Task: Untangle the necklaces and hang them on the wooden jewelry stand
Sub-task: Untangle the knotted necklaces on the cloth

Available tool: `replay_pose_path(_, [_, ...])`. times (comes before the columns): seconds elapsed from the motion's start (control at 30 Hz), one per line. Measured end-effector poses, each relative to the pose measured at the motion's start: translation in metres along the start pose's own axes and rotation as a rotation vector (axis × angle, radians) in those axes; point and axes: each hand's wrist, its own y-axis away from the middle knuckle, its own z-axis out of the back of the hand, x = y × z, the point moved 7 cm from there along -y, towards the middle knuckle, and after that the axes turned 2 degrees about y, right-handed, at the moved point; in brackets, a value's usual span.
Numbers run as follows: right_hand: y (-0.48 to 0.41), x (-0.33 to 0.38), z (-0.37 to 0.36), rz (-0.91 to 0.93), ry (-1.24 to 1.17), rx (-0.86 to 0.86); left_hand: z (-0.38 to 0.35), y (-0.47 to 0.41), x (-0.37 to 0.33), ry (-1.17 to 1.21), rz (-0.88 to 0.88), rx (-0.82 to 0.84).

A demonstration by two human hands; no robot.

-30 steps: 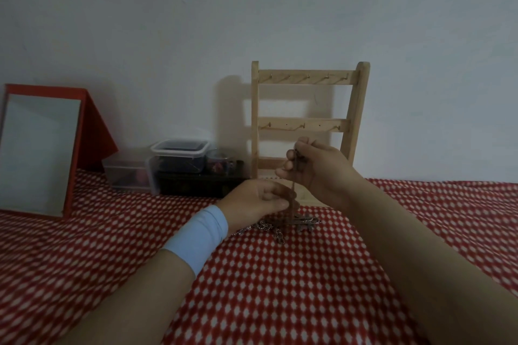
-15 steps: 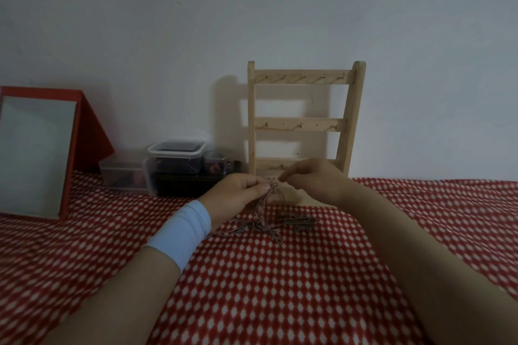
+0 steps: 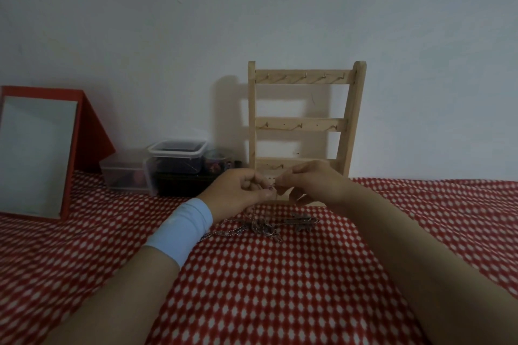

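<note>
**Head view, hands at the wooden jewelry stand.** The wooden jewelry stand (image 3: 302,124) stands upright against the pale wall (image 3: 280,8). It has three crossbars carrying small hooks, and its foot rests on the red-and-white patterned cloth (image 3: 280,288).

The necklaces (image 3: 262,226) lie in a tangled heap of thin metal chain on the cloth, just in front of the stand's base. One fine strand rises from the heap to the hands.

The left hand (image 3: 238,190) and the right hand (image 3: 312,182) meet in front of the stand's lowest crossbar, raised a little above the heap, with their fingertips almost touching. Each grip is closed: the left hand's fingers are curled and pinch the raised strand of the necklaces. The right hand's thumb and fingers pinch the same strand just beside them. Which chain of the tangle this strand belongs to cannot be told.

A light blue wristband (image 3: 182,230) circles the left wrist.

To the left of the stand, against the wall, a lidded clear container (image 3: 177,148) sits on a dark box (image 3: 179,185). A small jar (image 3: 218,161) stands between this stack and the stand. A low clear container (image 3: 123,172) lies on the far side of the stack from the stand. Farthest from the stand on that side, a red-framed mirror (image 3: 36,154) leans back on its prop.
</note>
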Motion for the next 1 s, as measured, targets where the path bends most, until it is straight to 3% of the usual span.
replay_pose_path(0.1, [0.001,-0.002,-0.011,-0.046,0.006,0.079,0.004,-0.001,-0.003,-0.069,-0.028,-0.025])
replay_pose_path(0.23, [0.009,0.0,-0.022,-0.085,0.084,0.189,0.009,-0.003,-0.006,0.01,-0.082,-0.061])
replay_pose_path(0.47, [0.001,0.007,-0.014,0.096,0.088,-0.004,-0.005,0.0,-0.002,-0.102,0.061,0.136])
replay_pose_path(0.57, [0.0,0.006,-0.015,0.071,-0.089,-0.022,-0.003,0.001,-0.004,0.057,0.088,0.126])
replay_pose_path(0.7, [0.005,0.012,-0.022,0.092,-0.228,0.153,-0.002,0.004,0.0,0.366,0.14,0.097])
replay_pose_path(1.0, [0.004,-0.001,-0.013,0.023,-0.074,0.168,-0.004,0.005,0.001,0.372,0.123,0.073])
